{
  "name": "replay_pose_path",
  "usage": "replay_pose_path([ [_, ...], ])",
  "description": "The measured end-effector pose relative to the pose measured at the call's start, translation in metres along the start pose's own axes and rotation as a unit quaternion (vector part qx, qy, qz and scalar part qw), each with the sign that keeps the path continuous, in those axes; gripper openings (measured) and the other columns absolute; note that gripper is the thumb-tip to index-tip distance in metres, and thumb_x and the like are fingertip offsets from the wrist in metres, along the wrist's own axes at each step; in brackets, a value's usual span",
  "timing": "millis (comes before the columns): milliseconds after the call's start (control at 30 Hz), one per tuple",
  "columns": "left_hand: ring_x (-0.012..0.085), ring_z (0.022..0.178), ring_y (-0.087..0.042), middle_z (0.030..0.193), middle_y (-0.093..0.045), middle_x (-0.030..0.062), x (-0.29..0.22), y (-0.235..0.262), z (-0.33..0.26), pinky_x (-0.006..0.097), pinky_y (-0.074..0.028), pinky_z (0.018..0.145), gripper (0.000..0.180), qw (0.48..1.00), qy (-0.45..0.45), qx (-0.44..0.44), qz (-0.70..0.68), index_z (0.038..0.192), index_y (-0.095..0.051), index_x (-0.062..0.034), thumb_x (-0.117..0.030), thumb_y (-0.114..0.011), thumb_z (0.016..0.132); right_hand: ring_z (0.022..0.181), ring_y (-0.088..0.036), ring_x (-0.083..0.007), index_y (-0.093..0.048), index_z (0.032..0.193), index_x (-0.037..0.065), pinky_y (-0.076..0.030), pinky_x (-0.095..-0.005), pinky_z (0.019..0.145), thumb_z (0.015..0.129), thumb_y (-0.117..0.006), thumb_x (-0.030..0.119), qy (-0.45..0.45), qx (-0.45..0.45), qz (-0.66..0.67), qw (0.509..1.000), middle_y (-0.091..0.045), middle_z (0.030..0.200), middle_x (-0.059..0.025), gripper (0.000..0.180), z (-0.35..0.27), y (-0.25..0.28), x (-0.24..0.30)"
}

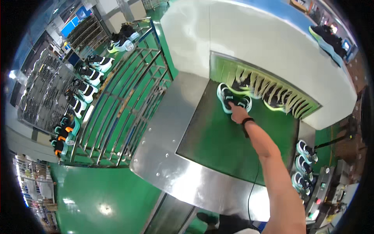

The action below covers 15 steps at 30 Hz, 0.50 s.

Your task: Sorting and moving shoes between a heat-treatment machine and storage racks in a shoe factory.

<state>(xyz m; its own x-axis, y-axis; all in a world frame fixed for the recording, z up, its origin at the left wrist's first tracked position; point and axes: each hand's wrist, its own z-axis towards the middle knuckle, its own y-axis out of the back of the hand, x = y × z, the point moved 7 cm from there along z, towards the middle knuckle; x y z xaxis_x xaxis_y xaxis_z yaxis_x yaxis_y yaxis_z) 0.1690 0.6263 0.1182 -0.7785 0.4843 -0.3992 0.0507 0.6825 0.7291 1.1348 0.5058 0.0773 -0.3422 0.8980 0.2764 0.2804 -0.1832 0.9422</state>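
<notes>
My right hand (pixel 239 114), with a dark band on its wrist, reaches over a green conveyor belt (pixel 230 144). Its fingers are closed at the backs of two black-and-white sneakers, the left sneaker (pixel 225 96) and the right sneaker (pixel 246 101). The index finger meets the left one; the other fingertips are partly hidden. Just beyond, a dark sneaker with a lime sole (pixel 242 86) and another dark sneaker (pixel 273 102) lie partly under a fringed curtain (pixel 269 87) at the machine's opening. My left hand is out of view.
The pale machine housing (pixel 233 31) rises behind the belt, with a sneaker (pixel 329 41) on top. A metal rack (pixel 128 101) stands left, with several sneakers (pixel 83 91) along its far side. More sneakers (pixel 304 163) line the right side. A thin cable (pixel 251 195) crosses the steel edge.
</notes>
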Motion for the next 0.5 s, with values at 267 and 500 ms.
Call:
replay_pose_path([
  [267,0.0316,0.115,-0.067,0.133,-0.069,0.0173,0.030,-0.043,-0.002,0.044,-0.051,0.100,0.039,0.999,0.035,-0.013,0.006,0.142,-0.060,-0.0161,-0.027,-0.052,0.106,0.094,-0.074,-0.0411,-0.071,0.107,0.011,-0.058,-0.0538,0.078,0.095,-0.054,0.021,0.027,-0.011,-0.062,0.998,-0.076,0.098,-0.0202,0.024,-0.054,-0.017,0.014],
  [500,0.0350,0.135,-0.059,0.147,-0.059,0.0227,-0.112,0.044,0.114,0.062,-0.049,0.104,0.052,0.973,0.003,-0.020,-0.230,0.145,-0.059,-0.0108,-0.038,-0.067,0.101,0.091,-0.075,-0.0353,-0.072,0.109,0.017,-0.060,-0.0489,0.075,0.097,-0.062,0.048,0.173,0.183,-0.065,0.966,-0.076,0.093,-0.0151,0.034,-0.287,0.033,0.124],
])
